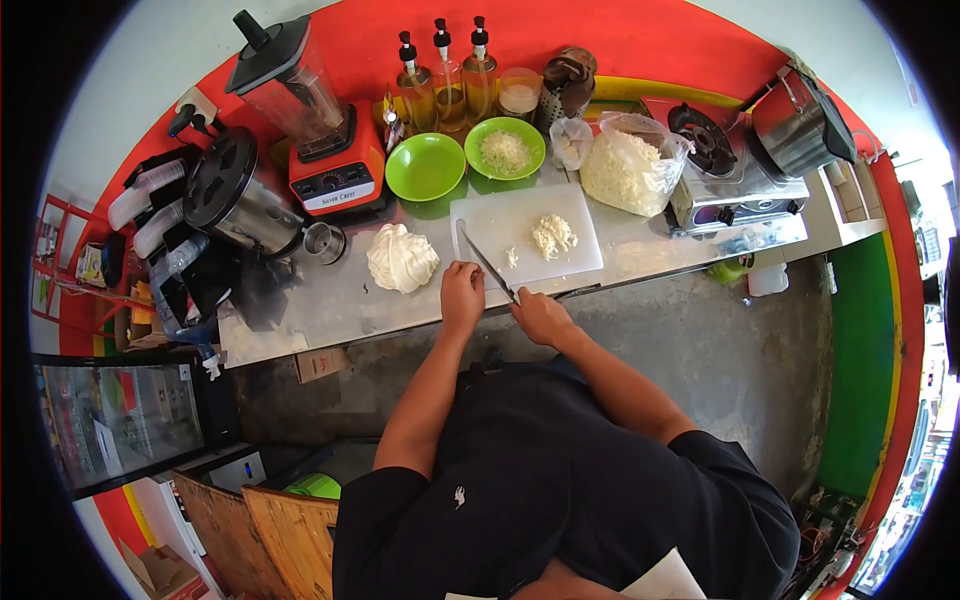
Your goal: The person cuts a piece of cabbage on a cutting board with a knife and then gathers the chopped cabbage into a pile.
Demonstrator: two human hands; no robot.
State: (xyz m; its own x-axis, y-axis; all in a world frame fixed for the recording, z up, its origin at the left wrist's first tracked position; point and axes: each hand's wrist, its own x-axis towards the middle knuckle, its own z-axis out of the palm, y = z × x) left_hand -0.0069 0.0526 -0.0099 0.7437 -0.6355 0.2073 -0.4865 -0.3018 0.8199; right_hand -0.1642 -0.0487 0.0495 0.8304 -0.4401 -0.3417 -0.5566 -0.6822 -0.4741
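Note:
My right hand [542, 318] is closed round the handle of a kitchen knife [488, 263]. Its blade slants up and left over a white cutting board [525, 262]. At the board's front left edge is my left hand [463, 295], its fingers curled together; whatever they hold, if anything, is hidden. A heap of finely chopped pale food [553, 236], possibly cabbage, lies on the right half of the board, with a smaller bit [512, 258] beside the blade. Left of the board rests a pale, folded, leafy head [402, 258] that looks like cabbage.
Behind the board stand a green bowl [426, 166] and another green bowl [530, 143] containing shreds. A plastic bag [635, 175] of pale shreds sits near the gas stove [735, 190]. A red blender [335, 175] and pump bottles [480, 85] line the back.

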